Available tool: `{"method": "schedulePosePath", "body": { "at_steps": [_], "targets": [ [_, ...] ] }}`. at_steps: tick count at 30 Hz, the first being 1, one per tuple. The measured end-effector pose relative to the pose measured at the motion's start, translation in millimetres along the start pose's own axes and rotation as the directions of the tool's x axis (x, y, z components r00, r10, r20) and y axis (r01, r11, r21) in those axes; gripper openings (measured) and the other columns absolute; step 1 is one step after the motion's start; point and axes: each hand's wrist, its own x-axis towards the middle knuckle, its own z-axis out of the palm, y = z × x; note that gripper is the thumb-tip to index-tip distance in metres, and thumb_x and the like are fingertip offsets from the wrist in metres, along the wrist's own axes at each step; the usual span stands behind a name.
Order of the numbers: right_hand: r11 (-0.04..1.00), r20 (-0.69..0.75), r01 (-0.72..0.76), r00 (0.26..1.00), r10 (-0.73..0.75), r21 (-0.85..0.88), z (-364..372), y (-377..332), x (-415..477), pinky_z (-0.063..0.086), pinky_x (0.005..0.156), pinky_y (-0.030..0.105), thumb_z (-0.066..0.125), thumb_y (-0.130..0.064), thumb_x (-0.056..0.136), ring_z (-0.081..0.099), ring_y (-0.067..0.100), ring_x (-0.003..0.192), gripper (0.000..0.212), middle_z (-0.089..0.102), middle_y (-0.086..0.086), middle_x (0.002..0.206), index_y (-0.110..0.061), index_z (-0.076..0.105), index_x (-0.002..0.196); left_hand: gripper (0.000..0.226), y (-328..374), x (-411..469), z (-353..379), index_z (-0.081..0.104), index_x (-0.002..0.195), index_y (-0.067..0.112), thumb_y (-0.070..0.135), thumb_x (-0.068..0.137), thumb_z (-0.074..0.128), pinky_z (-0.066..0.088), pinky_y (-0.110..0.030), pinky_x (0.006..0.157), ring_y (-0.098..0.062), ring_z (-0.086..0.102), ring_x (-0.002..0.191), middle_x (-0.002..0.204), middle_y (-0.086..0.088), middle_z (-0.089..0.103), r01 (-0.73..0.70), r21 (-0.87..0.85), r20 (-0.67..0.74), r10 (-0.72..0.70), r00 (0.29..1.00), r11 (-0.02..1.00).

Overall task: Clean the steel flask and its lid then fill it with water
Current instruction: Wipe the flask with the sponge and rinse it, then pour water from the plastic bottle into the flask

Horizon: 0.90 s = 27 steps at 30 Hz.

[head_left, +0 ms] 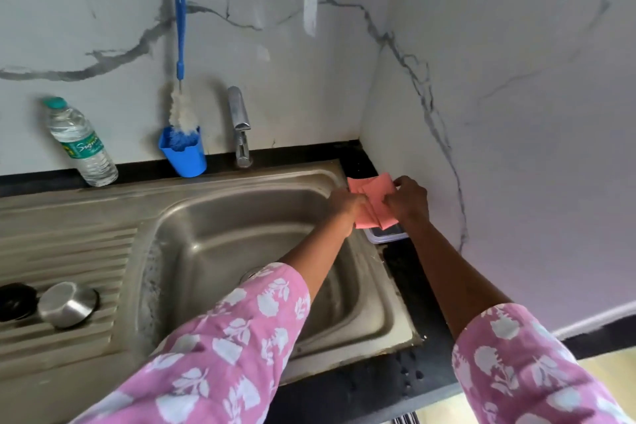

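Steel flask part point(68, 304): brushed, cup-shaped, mouth-down on drainboard point(69, 251) ribs, 8 o'clock from sink bowl point(223, 234). Body or cap, can't tell. Black round lid point(15, 301) just beside it, at its 9 o'clock.

The black lid point(13, 301) is cut by the left edge. The left sleeve point(241, 337) hides most of the sink drain point(250, 273). The pink cloth point(373, 203) covers most of a clear container point(387, 236).
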Motion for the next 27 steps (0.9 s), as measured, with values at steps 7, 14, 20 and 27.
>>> {"method": "schedulePosePath", "body": {
  "at_steps": [7,14,20,27],
  "targets": [
    [0.960,-0.052,0.090,0.993,-0.108,-0.265,4.0,21.4,15.7,0.044,0.087,0.040,0.045,-0.012,0.094,0.052,0.039,0.113,0.032,0.054,0.023,0.120,-0.002,0.040,0.125,0.025,10.1,15.8,28.1,0.066,0.105,-0.001,0.013,0.088,0.054,0.044,-0.032,0.075,-0.033,0.061,0.106,0.110,-0.019,0.065,-0.194,0.683,0.047,0.222,0.974,0.705],
    [0.887,0.058,0.176,0.984,-0.167,-0.428,22.2,32.4,23.2,0.045,0.093,0.036,0.050,-0.022,0.094,0.055,0.031,0.114,0.031,0.053,0.014,0.124,-0.006,0.059,0.120,0.039,-3.4,24.9,39.7,0.053,0.130,0.015,0.021,0.091,0.052,0.028,-0.047,0.105,-0.035,0.023,0.134,0.144,-0.012,0.031,-0.135,0.949,0.067,0.235,0.970,0.286],
    [0.806,0.084,0.227,0.972,-0.218,-0.547,32.9,42.1,23.5,0.045,0.092,0.034,0.052,-0.024,0.092,0.054,0.029,0.116,0.034,0.055,0.012,0.122,-0.005,0.055,0.120,0.032,-22.1,29.5,46.0,0.058,0.125,0.014,0.015,0.095,0.045,0.033,-0.044,0.097,-0.032,0.031,0.126,0.138,-0.011,0.036,-0.121,0.990,0.082,0.401,0.912,0.072],
    [0.775,0.039,0.272,0.951,-0.306,-0.571,36.5,32.0,18.1,0.043,0.090,0.032,0.053,-0.023,0.088,0.049,0.028,0.113,0.031,0.050,0.012,0.119,-0.005,0.058,0.113,0.031,-13.9,24.0,35.9,0.055,0.118,0.014,0.028,0.091,0.053,0.036,-0.040,0.090,-0.030,0.041,0.114,0.128,-0.011,0.046,-0.228,0.960,0.103,0.547,0.831,0.165]
  ]
}}
